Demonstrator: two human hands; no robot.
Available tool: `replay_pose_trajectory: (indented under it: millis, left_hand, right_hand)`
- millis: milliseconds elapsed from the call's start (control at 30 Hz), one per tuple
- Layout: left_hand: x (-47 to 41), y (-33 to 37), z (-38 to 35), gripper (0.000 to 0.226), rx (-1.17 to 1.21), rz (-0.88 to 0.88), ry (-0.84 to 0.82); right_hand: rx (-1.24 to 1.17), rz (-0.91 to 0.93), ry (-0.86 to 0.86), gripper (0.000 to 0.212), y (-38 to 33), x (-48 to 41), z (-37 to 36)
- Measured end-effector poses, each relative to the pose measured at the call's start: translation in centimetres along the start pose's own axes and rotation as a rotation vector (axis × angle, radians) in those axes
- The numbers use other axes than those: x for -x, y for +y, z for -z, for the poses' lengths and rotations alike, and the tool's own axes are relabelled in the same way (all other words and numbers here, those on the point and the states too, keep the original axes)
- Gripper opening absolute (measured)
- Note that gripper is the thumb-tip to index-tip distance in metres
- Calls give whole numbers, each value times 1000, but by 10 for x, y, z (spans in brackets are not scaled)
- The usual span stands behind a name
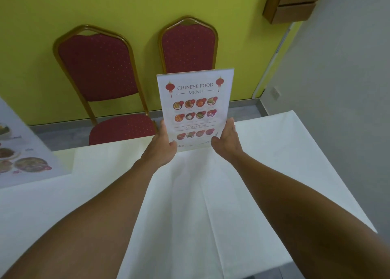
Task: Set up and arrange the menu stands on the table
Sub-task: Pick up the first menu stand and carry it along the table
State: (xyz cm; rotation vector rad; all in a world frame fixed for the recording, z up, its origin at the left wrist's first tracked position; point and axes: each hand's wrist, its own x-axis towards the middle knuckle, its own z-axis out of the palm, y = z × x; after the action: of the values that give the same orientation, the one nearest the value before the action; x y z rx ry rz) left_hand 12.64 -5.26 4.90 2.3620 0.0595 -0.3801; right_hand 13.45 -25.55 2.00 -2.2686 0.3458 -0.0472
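While two hands grip, one menu stand [195, 110]

Counts of things showing in the head view: two menu stands, two hands, two chairs, one table, one wall cabinet, one wall socket.

Two menu stands are showing: one upright menu stand [195, 107] at the far edge and a second menu stand [23, 150] cut off at the left border. Two hands are reaching in, the left hand [163, 143] and the right hand [228, 141]. Two red chairs, the left chair [99, 67] and the right chair [188, 46], are standing behind one table [190, 205]. One wooden wall cabinet [293, 2] is hanging above, and one wall socket [276, 92] is sitting low on the right.
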Motion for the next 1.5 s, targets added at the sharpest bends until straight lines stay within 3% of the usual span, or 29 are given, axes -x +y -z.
replay_pose_trajectory:
  millis: [67,167,333,667,1000,1500]
  left_hand:
    - [-1,4,-6,76,58,34,33]
    - [-4,9,-20,76,114,89,129]
    - [-10,30,-46,71,137,123,184]
    - [-25,120,-123,69,170,97,176]
    - [-59,188,-193,72,208,24,121]
    - [-89,212,-236,90,235,42,82]
  right_hand:
    - [-96,-37,-62,78,4,-6,4]
    - [-192,-39,-175,67,13,-15,16]
    - [-273,-75,-203,57,37,-25,45]
    - [-316,-49,-157,49,97,-60,140]
    - [-331,-61,-89,55,164,-101,209]
    - [-330,-62,-6,67,208,-127,225]
